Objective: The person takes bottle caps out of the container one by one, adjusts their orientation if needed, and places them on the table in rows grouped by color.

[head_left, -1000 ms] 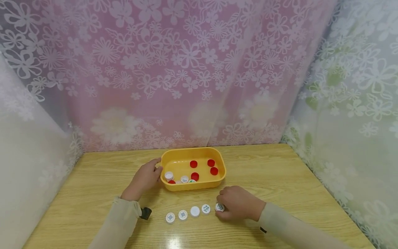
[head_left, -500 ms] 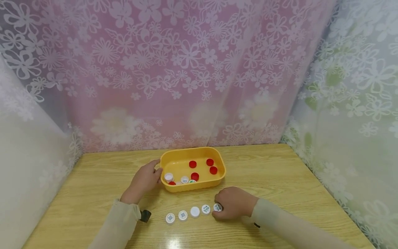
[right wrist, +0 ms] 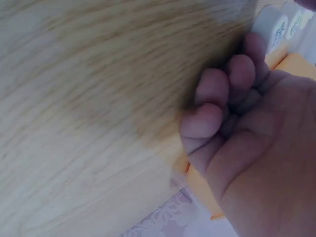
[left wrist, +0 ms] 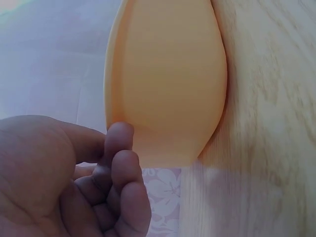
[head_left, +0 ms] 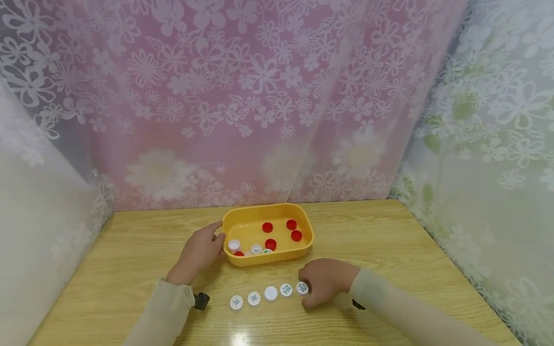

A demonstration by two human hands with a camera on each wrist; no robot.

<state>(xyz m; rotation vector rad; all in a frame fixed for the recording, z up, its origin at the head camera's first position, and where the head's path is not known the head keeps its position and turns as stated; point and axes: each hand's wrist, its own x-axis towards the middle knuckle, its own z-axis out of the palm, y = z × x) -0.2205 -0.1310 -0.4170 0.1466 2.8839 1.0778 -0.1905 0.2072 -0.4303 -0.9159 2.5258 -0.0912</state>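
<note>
A yellow plastic basin [head_left: 268, 259] stands at the table's middle, several red and white bottle caps inside. My left hand [head_left: 200, 252] grips the rim at its left end; in the left wrist view the fingers [left wrist: 131, 197] curl against that end. In front, several white caps lie in a row, from the leftmost cap [head_left: 236, 302] to the rightmost cap [head_left: 302, 288]. My right hand [head_left: 329, 281] rests around the rightmost one, thumb apart from it. In the right wrist view, the index fingertip touches a white cap [right wrist: 270, 27] and the other fingers [right wrist: 212, 86] are loosely bent.
The wooden table [head_left: 389, 250] ends at a pink floral curtain [head_left: 259, 120] behind and pale curtains at both sides. Inside the basin are a red cap [head_left: 267, 227] and a stacked white cap [head_left: 234, 245], among others.
My right hand has slid the rightmost cap left, closer to the row, and its thumb has come away from the cap. The left hand stays at the basin, almost still.
</note>
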